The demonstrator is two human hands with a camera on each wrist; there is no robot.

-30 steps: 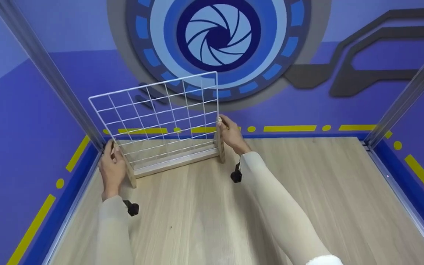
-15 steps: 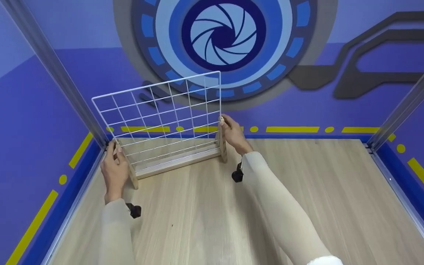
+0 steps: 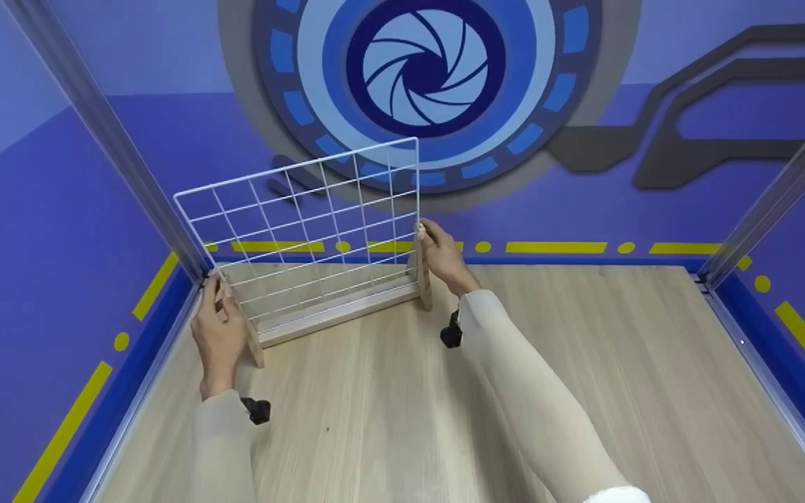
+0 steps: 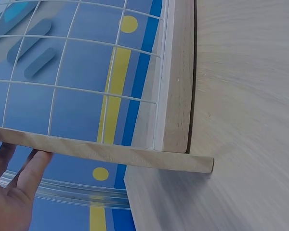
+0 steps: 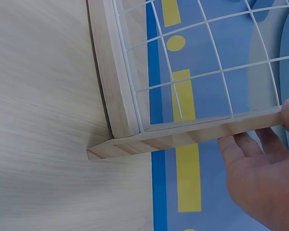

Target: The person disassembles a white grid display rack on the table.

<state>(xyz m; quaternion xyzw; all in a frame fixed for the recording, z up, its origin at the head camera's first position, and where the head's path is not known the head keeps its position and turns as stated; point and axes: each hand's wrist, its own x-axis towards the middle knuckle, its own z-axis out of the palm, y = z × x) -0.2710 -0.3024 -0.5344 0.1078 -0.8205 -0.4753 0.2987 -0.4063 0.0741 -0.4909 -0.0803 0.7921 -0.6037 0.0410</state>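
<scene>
A small wooden rack with a white wire grid back (image 3: 298, 167) stands upright on the table, turned at a slant with its left end nearer me. Its wooden base (image 3: 339, 317) runs between a left side piece (image 3: 254, 342) and a right side piece (image 3: 424, 272). My left hand (image 3: 219, 335) holds the left side piece near its top, fingers against the outer face. The right hand (image 3: 446, 258) pinches the top of the other side piece, thumb on its edge in the right wrist view. Both wrist views show the side pieces meeting the base; the left thumb is mostly cut off.
The wood-grain table (image 3: 388, 419) extends in front and to the right. Behind the rack rises a blue printed wall (image 3: 528, 202) with yellow dashes. Metal posts stand at the left corner (image 3: 123, 154) and right corner (image 3: 759, 202).
The rack's left end has come slightly toward me together with my left hand. Its right end and the right hand stay nearly in place. The head view has shifted a little.
</scene>
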